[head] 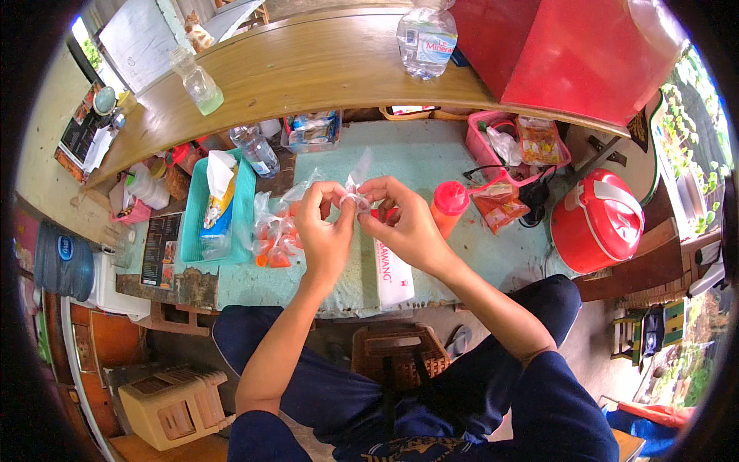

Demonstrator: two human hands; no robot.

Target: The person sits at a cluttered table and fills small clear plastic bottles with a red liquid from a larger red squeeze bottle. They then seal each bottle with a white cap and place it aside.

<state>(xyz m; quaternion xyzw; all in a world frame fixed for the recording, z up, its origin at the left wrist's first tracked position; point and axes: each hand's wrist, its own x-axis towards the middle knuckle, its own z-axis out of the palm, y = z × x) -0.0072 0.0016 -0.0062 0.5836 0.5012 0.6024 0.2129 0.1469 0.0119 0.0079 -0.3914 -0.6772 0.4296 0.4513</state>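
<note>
Above the light-blue tabletop (340, 289), my left hand (327, 225) and my right hand (407, 225) pinch the neck of a small clear plastic bag (361, 166). Its thin end sticks up past my fingertips; whatever is lower in it is hidden by my hands. Several small knotted plastic bags with orange-red contents (280, 239) lie in a heap left of my left hand. Just right of my right hand stands a squeeze bottle (450, 202) with a red cap and orange-red contents. A white plastic packet (395, 280) with red print lies beneath my right hand.
Left of the heap is a turquoise basket (187, 231) holding a tissue pack. A pink basket (476, 130), a red sauce packet (499, 211) and a red lidded container (594, 225) stand at right. A raised wooden shelf (300, 63) spans the far side, bearing bottles.
</note>
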